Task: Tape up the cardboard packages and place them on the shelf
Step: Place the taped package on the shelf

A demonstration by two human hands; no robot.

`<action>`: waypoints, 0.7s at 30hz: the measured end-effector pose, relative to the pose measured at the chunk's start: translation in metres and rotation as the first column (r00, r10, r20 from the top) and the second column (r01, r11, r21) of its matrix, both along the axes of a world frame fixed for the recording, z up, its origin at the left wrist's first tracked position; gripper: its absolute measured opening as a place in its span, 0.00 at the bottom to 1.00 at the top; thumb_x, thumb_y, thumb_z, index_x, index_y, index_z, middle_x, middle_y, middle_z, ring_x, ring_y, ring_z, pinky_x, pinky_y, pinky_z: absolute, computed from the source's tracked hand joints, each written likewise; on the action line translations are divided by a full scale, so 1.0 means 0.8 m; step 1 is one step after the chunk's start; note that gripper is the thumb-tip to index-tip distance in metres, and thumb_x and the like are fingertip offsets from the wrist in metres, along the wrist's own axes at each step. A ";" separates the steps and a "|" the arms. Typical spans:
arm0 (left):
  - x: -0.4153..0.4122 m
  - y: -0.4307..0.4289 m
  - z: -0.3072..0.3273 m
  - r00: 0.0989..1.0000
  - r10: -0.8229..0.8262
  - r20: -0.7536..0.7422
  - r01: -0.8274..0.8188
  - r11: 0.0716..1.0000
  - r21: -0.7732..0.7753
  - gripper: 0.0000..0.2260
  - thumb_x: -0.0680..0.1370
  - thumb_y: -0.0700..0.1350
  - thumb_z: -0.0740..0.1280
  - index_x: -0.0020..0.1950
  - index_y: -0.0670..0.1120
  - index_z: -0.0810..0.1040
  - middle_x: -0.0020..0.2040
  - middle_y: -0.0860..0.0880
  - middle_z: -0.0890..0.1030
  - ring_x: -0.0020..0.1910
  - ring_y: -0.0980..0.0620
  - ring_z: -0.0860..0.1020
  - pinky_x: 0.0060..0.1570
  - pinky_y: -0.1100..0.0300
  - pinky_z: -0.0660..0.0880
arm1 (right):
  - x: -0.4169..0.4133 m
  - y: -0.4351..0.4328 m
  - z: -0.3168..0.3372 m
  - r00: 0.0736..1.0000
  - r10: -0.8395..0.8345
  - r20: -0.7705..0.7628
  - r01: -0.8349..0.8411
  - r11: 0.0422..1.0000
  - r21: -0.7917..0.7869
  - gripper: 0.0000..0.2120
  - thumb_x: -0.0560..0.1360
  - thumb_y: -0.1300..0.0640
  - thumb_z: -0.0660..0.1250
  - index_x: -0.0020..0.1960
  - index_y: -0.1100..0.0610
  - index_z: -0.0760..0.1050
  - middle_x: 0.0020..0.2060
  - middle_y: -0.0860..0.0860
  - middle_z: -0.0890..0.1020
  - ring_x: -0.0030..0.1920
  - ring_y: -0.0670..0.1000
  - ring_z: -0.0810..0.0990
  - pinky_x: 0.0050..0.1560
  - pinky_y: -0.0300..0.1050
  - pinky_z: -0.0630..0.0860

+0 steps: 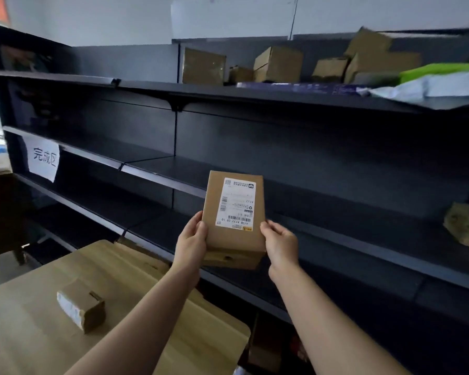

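At frame centre a flat, smooth brown cardboard package (pixel 232 234) with a white shipping label (pixel 235 204) is gripped at its sides by the left hand (pixel 191 239) and right hand (pixel 280 244), before dark metal shelving (pixel 336 169), above a pale wooden table (pixel 33 334) bearing a small carton (pixel 80 307).

Print on the label (pixel 235 204) of the package (pixel 233 240) is too small to read; a box (pixel 466 226) at the right end of the shelf (pixel 163 181) is cut off.
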State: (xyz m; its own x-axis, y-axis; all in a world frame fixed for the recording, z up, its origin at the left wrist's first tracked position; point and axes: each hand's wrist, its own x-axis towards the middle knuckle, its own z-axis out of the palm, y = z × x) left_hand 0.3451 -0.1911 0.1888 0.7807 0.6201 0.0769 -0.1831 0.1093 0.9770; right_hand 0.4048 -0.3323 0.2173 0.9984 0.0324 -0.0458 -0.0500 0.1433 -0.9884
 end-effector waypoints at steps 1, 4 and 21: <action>0.011 -0.011 0.005 1.000 -0.011 -0.001 0.011 1.000 0.006 0.17 0.83 0.49 0.58 0.72 0.55 0.69 0.61 0.53 0.78 0.60 0.53 0.76 0.63 0.48 0.73 | 0.008 -0.012 0.004 1.000 -0.014 0.008 0.014 1.000 -0.001 0.16 0.79 0.59 0.67 0.66 0.59 0.76 0.62 0.53 0.79 0.55 0.48 0.76 0.55 0.41 0.72; 0.043 -0.042 0.018 0.999 -0.047 -0.009 0.047 0.999 0.011 0.16 0.82 0.49 0.59 0.70 0.53 0.70 0.61 0.51 0.78 0.59 0.51 0.76 0.62 0.45 0.74 | 0.033 -0.049 0.016 0.997 -0.064 0.044 0.065 0.998 -0.013 0.16 0.79 0.58 0.67 0.66 0.59 0.76 0.62 0.52 0.80 0.54 0.47 0.76 0.53 0.40 0.70; 0.187 -0.212 0.096 0.968 -0.235 -0.083 0.241 0.968 0.072 0.11 0.81 0.52 0.58 0.60 0.53 0.74 0.57 0.50 0.78 0.56 0.47 0.76 0.60 0.43 0.74 | 0.140 -0.231 0.067 0.948 -0.297 0.111 0.299 0.954 0.001 0.09 0.77 0.58 0.68 0.56 0.59 0.76 0.51 0.53 0.80 0.44 0.48 0.77 0.39 0.42 0.71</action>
State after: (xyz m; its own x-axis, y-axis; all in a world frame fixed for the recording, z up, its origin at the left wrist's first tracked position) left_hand 0.4945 -0.3609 0.2659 0.9106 0.4094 0.0569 -0.0895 0.0610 0.9941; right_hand 0.5169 -0.5167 0.2713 0.9613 -0.2676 0.0655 0.1005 0.1193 -0.9878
